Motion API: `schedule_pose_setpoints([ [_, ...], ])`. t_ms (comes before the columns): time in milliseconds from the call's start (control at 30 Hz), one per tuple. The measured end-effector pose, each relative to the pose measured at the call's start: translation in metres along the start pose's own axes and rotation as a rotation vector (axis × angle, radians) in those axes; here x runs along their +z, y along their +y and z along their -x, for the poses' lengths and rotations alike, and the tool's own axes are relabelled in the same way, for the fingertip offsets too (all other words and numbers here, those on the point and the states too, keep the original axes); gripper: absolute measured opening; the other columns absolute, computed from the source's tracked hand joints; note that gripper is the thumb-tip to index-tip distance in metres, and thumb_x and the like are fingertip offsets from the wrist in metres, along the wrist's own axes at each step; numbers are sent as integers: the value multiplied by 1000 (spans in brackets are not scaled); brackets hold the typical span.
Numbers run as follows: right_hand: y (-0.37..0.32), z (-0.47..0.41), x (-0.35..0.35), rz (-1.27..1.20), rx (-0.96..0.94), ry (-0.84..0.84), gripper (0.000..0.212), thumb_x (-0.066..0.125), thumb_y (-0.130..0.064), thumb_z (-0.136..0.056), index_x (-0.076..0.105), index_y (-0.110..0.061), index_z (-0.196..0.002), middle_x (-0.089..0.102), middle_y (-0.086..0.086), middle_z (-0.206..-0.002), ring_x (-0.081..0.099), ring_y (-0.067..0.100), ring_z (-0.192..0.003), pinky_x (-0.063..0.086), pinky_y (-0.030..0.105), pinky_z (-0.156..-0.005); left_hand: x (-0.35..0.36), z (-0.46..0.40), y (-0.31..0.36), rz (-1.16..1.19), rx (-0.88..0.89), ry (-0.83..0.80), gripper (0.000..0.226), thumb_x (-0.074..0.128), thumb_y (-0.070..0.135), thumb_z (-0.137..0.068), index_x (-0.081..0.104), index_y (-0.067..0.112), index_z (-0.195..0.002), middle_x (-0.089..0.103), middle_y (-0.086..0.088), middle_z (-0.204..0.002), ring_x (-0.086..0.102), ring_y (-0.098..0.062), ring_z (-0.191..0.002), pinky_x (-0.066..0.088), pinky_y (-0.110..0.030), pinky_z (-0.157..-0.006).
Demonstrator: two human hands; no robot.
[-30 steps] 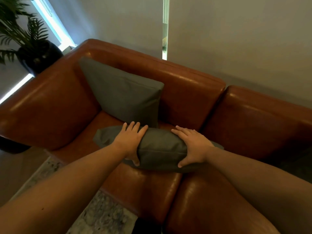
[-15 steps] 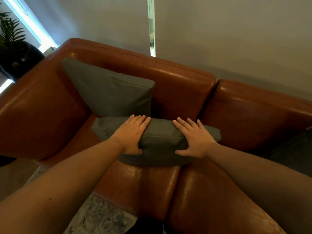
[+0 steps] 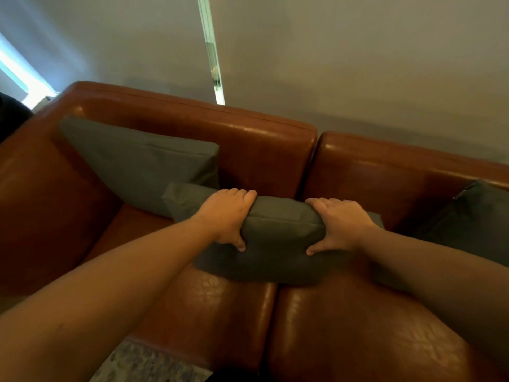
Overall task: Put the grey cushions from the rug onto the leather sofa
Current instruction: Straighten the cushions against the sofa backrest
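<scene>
— How far is the work?

— Both hands, left hand and right hand, grip one grey cushion with curled fingers, low over the leather sofa seat. Another cushion leans at far left, a third at right.

— And the rug?

— Only a corner of the rug shows, near; grey wall behind.

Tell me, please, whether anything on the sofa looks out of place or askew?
Only the cushion being handled: it lies across the seam between two seat sections of the leather sofa, gripped by the left hand and right hand, while the left cushion leans against the backrest. No damage shows.
</scene>
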State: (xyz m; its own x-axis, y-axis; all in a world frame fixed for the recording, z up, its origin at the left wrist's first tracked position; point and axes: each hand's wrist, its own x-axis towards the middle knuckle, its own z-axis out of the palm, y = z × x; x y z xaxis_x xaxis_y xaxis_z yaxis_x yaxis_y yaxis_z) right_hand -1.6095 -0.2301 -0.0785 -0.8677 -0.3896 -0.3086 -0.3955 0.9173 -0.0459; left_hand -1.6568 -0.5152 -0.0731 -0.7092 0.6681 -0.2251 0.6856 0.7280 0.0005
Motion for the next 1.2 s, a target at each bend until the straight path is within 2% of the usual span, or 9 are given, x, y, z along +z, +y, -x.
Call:
schedule_pose_setpoints([
  [200,60,39,-1,-9,148,23,116,54,-96,-46,37,-26,-137,58,-6,-124,58,17,-107,49,34,-81,-18,-80,39,-36,133,14,110,82,69,-43,37,17,-128,56,-3,-117,54,-23,-104,45,-36,-88],
  [400,87,27,5,6,223,130,99,67,-84,-53,46,-24,-129,62,-5,-117,60,19,-100,45,31,-69,-25,-133,32,-94,191,62,102,82,69,-43,40,17,-120,56,-3,-113,54,-22,-99,42,-35,-85],
  [867,117,-21,11,38,176,146,85,67,-80,-60,53,-22,-120,67,-3,-102,63,19,-88,47,33,-67,-5,-167,-3,-17,205,62,98,78,72,-49,46,16,-122,59,-2,-111,56,-20,-98,43,-33,-87],
  [1067,106,-19,29,-4,208,111,90,67,-78,-63,47,-21,-130,64,-2,-113,61,19,-97,47,34,-76,12,-163,1,-29,206,34,94,79,69,-52,44,17,-122,57,-1,-114,53,-19,-100,41,-32,-89],
  [1200,107,-20,24,9,191,125,92,67,-79,-62,47,-21,-130,63,-2,-113,60,19,-95,47,34,-75,9,-161,1,-49,210,54,95,79,69,-52,43,17,-122,56,-2,-113,53,-19,-99,41,-32,-88],
])
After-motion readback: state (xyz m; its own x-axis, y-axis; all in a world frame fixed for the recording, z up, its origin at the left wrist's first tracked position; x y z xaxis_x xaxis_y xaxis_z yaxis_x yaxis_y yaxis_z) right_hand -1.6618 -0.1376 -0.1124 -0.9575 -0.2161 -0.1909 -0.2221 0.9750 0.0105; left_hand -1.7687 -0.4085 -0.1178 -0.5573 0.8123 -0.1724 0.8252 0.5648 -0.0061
